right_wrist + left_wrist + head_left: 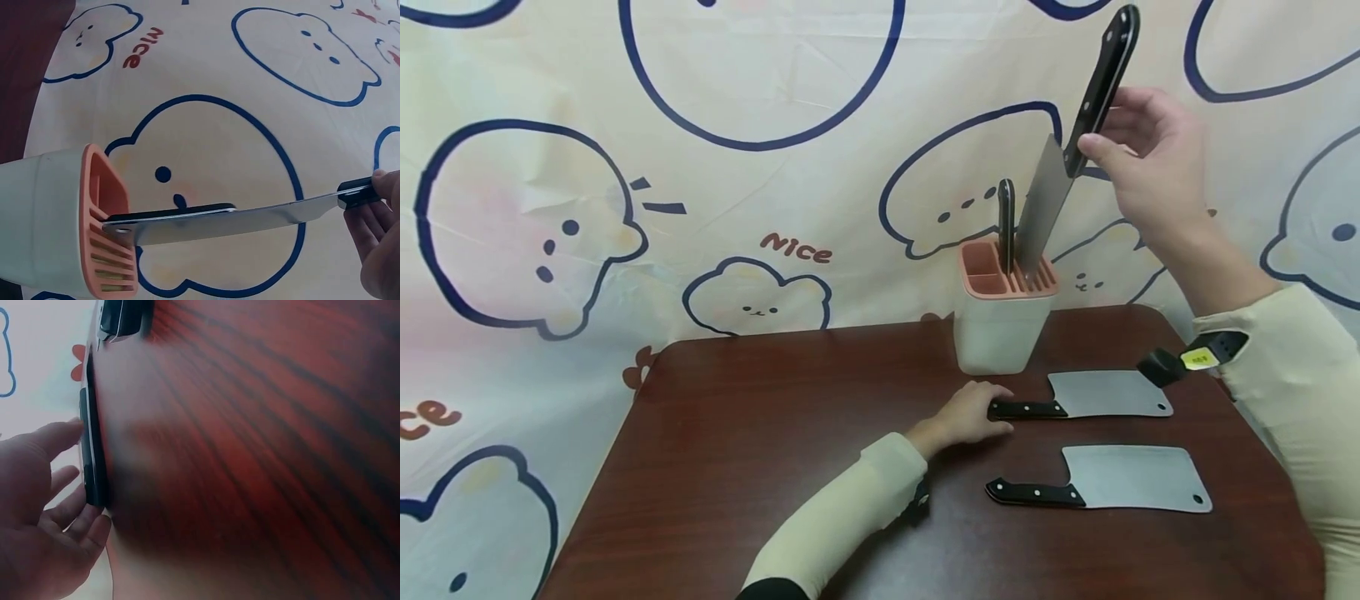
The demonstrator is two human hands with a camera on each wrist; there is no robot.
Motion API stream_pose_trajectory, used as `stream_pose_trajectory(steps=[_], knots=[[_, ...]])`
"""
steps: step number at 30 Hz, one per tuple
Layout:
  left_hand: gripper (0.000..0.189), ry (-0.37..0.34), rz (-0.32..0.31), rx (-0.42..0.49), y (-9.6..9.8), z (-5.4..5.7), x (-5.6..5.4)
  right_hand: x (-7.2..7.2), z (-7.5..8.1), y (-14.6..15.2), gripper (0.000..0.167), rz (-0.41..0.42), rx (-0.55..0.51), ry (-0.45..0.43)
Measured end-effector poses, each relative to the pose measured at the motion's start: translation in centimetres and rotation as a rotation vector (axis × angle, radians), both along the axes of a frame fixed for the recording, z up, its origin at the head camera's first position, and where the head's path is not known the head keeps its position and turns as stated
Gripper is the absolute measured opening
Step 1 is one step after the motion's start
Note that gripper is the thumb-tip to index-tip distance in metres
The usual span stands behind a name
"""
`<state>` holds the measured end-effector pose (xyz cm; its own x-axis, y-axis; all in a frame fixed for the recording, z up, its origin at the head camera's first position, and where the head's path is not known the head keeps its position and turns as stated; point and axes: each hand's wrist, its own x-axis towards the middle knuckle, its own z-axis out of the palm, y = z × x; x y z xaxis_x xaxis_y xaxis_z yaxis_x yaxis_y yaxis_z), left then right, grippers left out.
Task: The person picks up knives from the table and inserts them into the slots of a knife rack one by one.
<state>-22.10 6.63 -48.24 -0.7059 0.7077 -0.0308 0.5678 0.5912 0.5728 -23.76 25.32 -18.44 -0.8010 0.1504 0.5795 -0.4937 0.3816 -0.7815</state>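
My right hand (1157,158) pinches the black handle of a cleaver (1047,200) near the blade, high over the back right of the table. Its blade points down and leans, with the lower end at the slots of the white knife holder (996,333). In the right wrist view, a hole shows near that end of the blade. Beside it, a smaller black-handled knife (1006,225) stands in the holder, its blade hidden. My left hand (966,414) has thumb and fingers around the handle end of a second cleaver (1108,394), which lies flat on the table.
Another cleaver (1135,477) lies nearer the front, handle to the left. The holder has a pink slotted top (94,250) and stands at the back edge of the brown table (737,467). A cartoon-printed cloth (805,200) hangs right behind.
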Motion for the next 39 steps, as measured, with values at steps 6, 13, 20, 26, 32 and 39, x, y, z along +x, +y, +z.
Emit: stream_pose_trajectory(steps=[6, 13, 20, 26, 32, 39], knots=[[0.042, 0.060, 0.028, -0.066, 0.7, 0.1, 0.2, -0.9, -0.7, -0.3, 0.038, 0.007, 0.002, -0.015], [0.033, 0.054, 0.037, -0.058, 0.9, 0.2, 0.3, -1.5, -1.9, -0.4, 0.039, 0.023, 0.023, -0.066], [0.029, 0.061, 0.023, -0.054, 0.9, -0.1, 0.1, -1.9, -4.0, -0.5, 0.043, -0.014, 0.114, -0.167], [0.024, 0.027, -0.002, 0.015, 0.5, -0.5, -0.4, -2.1, -5.7, -0.7, 0.047, -0.056, 0.204, -0.233], [0.021, -0.037, -0.013, 0.086, -0.2, -0.4, -0.6, -1.9, -7.1, -0.6, 0.048, -0.037, 0.252, -0.269], [0.019, -0.044, -0.002, 0.120, -1.2, -0.1, -0.4, -1.9, -8.7, -0.4, 0.049, 0.011, 0.260, -0.302]])
